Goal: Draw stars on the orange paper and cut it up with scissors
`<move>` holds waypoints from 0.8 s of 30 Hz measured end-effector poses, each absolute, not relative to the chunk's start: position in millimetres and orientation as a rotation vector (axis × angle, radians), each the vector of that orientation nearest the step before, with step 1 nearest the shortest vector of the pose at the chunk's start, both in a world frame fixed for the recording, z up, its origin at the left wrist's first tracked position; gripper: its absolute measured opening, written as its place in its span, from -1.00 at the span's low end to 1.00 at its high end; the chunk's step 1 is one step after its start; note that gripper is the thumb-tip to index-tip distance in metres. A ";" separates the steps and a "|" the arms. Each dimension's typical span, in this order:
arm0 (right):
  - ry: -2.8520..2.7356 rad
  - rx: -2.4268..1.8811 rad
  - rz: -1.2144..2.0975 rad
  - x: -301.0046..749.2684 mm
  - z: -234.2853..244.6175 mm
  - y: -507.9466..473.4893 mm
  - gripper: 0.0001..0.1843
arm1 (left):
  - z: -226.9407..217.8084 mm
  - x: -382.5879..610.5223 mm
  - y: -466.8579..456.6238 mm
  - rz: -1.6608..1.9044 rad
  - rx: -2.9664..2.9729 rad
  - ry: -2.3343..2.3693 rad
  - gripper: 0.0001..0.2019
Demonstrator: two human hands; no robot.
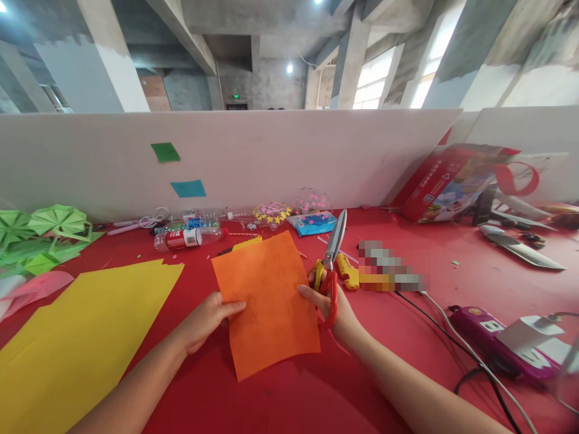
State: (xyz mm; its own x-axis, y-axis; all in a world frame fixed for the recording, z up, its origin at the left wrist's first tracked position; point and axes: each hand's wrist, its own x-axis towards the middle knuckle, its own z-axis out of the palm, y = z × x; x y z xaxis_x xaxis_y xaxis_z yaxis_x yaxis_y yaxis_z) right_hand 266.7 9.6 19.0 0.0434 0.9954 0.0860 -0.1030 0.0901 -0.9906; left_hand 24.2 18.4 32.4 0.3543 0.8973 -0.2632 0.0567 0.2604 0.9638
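Note:
An orange sheet of paper [271, 301] is held up above the red table, slightly tilted. My left hand [212, 319] pinches its left edge, thumb on the front and fingers hidden behind. At the right edge my right hand [332, 304] grips the paper with the thumb in front. The same hand also carries scissors [333, 247] with red handles, blades pointing up and away from the sheet. Just right of the scissors a yellow tool [348, 271], perhaps a glue gun, lies on the table.
Large yellow sheets [90, 337] lie at left, near green folded paper [54, 226]. Plastic bottles [181, 239] and a blue packet [316, 223] line the white partition [271, 157]. On the right are a purple power strip [502, 343], cables, a knife [525, 250] and a red bag [447, 181].

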 end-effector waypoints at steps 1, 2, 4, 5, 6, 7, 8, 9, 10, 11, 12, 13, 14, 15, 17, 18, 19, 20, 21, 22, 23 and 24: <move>-1.149 -1.090 1.171 266.7 20.0 9.2 -0.58 | 32.4 23.1 17.7 0.749 1.163 1.061 -0.64; -1.151 -1.094 1.183 266.6 20.8 8.9 -0.59 | 32.2 21.2 17.5 0.762 1.145 1.071 -0.64; -1.153 -1.100 1.212 266.2 21.5 8.4 -0.60 | 30.6 17.0 17.9 0.821 1.085 1.122 -0.67; -1.156 -1.108 1.225 266.0 21.5 8.2 -0.61 | 29.2 15.3 18.1 0.861 1.051 1.153 -0.69; -1.162 -1.121 1.229 265.6 21.4 8.0 -0.62 | 27.6 14.0 18.2 0.898 1.023 1.180 -0.71; -1.171 -1.135 1.228 265.3 21.4 7.7 -0.63 | 26.0 13.1 18.0 0.926 1.004 1.197 -0.72; -1.185 -1.145 1.226 265.0 21.6 7.5 -0.64 | 24.7 12.5 17.7 0.938 0.999 1.200 -0.73; -1.200 -1.148 1.223 264.8 21.9 7.3 -0.66 | 23.8 12.0 17.1 0.928 1.002 1.187 -0.72; -1.216 -1.143 1.221 265.0 22.5 7.3 -0.66 | 23.3 11.4 16.4 0.904 1.005 1.165 -0.71; -1.226 -1.136 1.215 265.5 23.2 7.4 -0.65 | 23.1 10.5 15.6 0.869 1.007 1.137 -0.70; -1.225 -1.133 1.209 266.4 23.9 7.8 -0.64 | 23.2 9.3 14.8 0.829 1.008 1.107 -0.69; -1.216 -1.141 1.203 267.8 24.7 8.5 -0.63 | 23.4 7.9 14.0 0.787 1.007 1.080 -0.69; -1.200 -1.157 1.195 269.6 25.4 9.3 -0.62 | 23.8 6.4 13.3 0.749 1.005 1.059 -0.69; -1.182 -1.177 1.187 271.7 25.9 10.2 -0.61 | 24.2 4.9 12.6 0.718 1.003 1.044 -0.69; -1.149 -1.197 1.180 275.6 26.4 11.8 -0.60 | 25.7 2.7 11.7 0.666 1.004 1.028 -0.67; -1.145 -1.193 1.192 277.1 26.4 12.3 -0.59 | 26.8 2.0 11.4 0.640 1.013 1.021 -0.66; -1.147 -1.185 1.216 278.0 26.3 12.4 -0.59 | 28.2 1.4 11.2 0.616 1.029 1.012 -0.65; -1.153 -1.182 1.250 278.3 25.9 12.4 -0.60 | 29.7 0.7 11.1 0.602 1.043 1.001 -0.64; -1.159 -1.187 1.287 277.9 25.3 12.2 -0.62 | 31.2 -0.3 11.2 0.612 1.052 0.991 -0.63; -1.160 -1.200 1.309 277.2 24.6 12.0 -0.65 | 32.4 -1.8 11.5 0.650 1.051 0.976 -0.60; -1.147 -1.218 1.305 276.2 23.8 11.9 -0.66 | 33.0 -3.7 11.8 0.703 1.038 0.953 -0.55; -1.117 -1.235 1.270 275.1 23.1 12.1 -0.66 | 33.0 -6.1 12.2 0.761 1.019 0.924 -0.47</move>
State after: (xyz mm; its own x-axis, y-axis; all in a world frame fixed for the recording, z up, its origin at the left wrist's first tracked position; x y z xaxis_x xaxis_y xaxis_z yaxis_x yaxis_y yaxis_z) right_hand 275.1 12.1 23.1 0.0217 0.9970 -0.0747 -0.0537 -0.0735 -0.9959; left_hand -6.1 12.2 33.0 0.4197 0.8654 -0.2739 -0.1023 0.3449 0.9330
